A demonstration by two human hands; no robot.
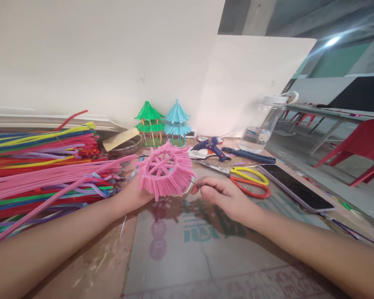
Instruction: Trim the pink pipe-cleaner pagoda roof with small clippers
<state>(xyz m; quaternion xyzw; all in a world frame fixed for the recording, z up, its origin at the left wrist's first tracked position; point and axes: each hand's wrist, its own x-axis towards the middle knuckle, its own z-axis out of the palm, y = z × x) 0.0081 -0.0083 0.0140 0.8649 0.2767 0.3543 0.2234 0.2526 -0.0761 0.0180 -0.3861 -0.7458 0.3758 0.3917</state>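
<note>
A pink pipe-cleaner ring [183, 176] with spokes across its middle and a fringe of short lengths is held up over the printed board. My left hand [131, 196] grips it from behind on its left side; the ring hides most of those fingers. My right hand [221, 198] is beside the ring's right edge, thumb and forefinger pinched on a thin dark wire [194, 183]. That wire reaches to the fringe; whether it is attached there I cannot tell. Right of this hand lie scissors [249, 176] with one yellow and one red handle.
Bundles of coloured pipe cleaners [46, 176] cover the left side. Behind the ring stand a green model pavilion [148, 112] and a blue one [177, 114]. A blue glue gun [210, 145], a box cutter [249, 155], a water bottle [258, 128] and a phone [294, 187] lie or stand rightward.
</note>
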